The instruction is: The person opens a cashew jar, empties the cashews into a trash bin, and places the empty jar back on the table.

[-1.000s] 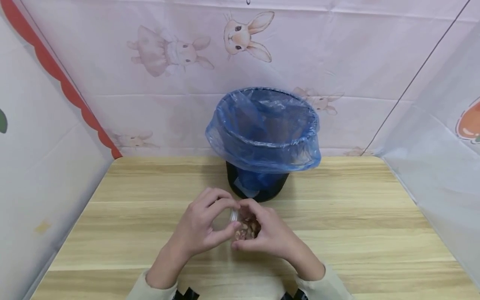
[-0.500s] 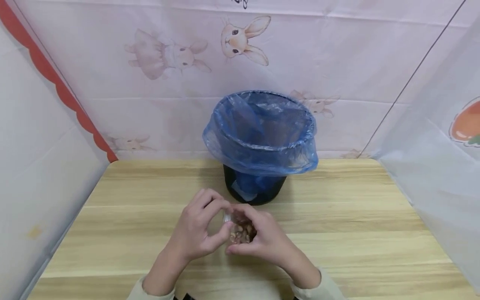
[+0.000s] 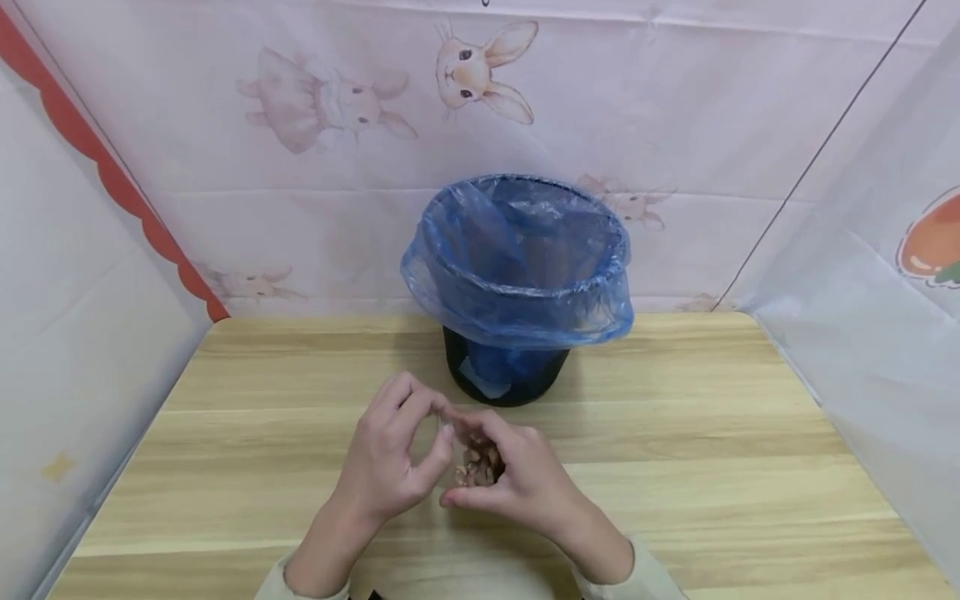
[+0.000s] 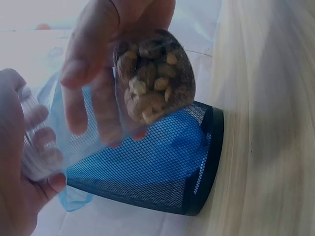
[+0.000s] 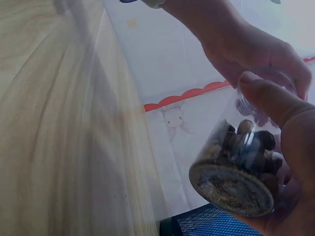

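Above the table, both hands hold a clear jar that lies tilted, its base toward my right. Brown nut-like pieces are gathered in its base end. My right hand grips the jar's body, thumb on the near side and fingers behind. The fingers and thumb of my left hand curl round the clear ridged lid at the mouth end. In the head view the lid is mostly hidden by the left fingers.
Just beyond the hands stands a black mesh bin lined with a blue plastic bag folded over its rim. The wooden table meets a pink rabbit-print backdrop behind, with pale panels at both sides.
Both hands and the jar have shifted slightly left in the head view, which has itself moved a little. The left fingers now cover more of the lid.
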A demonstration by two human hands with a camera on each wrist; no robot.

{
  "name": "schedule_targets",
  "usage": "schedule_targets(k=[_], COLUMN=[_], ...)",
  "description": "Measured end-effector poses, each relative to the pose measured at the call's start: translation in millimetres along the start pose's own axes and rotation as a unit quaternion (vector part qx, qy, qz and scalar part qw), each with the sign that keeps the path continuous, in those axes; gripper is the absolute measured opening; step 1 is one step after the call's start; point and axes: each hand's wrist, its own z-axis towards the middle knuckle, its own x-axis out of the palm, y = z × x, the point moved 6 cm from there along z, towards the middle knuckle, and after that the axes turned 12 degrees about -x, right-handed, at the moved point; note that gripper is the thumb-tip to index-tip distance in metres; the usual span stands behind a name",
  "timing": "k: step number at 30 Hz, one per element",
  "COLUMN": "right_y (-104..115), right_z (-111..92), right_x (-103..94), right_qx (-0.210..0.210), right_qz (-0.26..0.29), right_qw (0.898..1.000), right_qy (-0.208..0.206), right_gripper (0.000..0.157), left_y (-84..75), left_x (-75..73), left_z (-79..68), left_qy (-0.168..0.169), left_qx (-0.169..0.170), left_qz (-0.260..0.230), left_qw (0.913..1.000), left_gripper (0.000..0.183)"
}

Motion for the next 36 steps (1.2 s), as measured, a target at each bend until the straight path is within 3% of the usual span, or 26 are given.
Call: schedule_targets(k=[9, 16, 20, 24, 29, 32, 36], right_y=[9, 20, 13, 5, -1, -2, 0], right_z=[1, 2, 0, -1, -1, 0, 2], right_x=[2.5, 3.6, 3.8, 1.7, -4.7, -8.9, -11.4], right_qx=[-0.003, -0.019, 0.012, 0.029, 0.045, 0.044, 0.034], right_qz=[-0.076, -0.188, -0.154, -0.093, -0.021, 0.007, 0.024], right_qw=[0.997, 0.979, 0.986, 0.994, 0.997, 0.998, 0.998], right_qy=[-0.028, -0.070, -0.062, -0.059, -0.059, -0.053, -0.039], right_gripper=[0.077, 0.077, 0.076, 0.075, 0.072, 0.072, 0.072], left_y=[-1.6, 0.0, 3.8, 5.2, 1.8, -1.7, -6.9], left_x=[-1.3, -2.9, -1.4, -0.2, -2.0, -6.2, -12.1], left_z=[-1.9, -1.8, -1.0, 2.0, 3.8, 4.7, 6.2], left_qy=[0.015, -0.002, 0.016, 0.070, 0.131, 0.136, 0.117], left_qx=[-0.097, -0.161, -0.168, -0.141, -0.063, -0.017, 0.031], left_qz=[0.040, 0.049, 0.057, 0.043, 0.023, -0.002, -0.046], left_qw=[0.9944, 0.9858, 0.9840, 0.9866, 0.9892, 0.9906, 0.9916], left_gripper=[0.008, 0.005, 0.006, 0.013, 0.035, 0.042, 0.037])
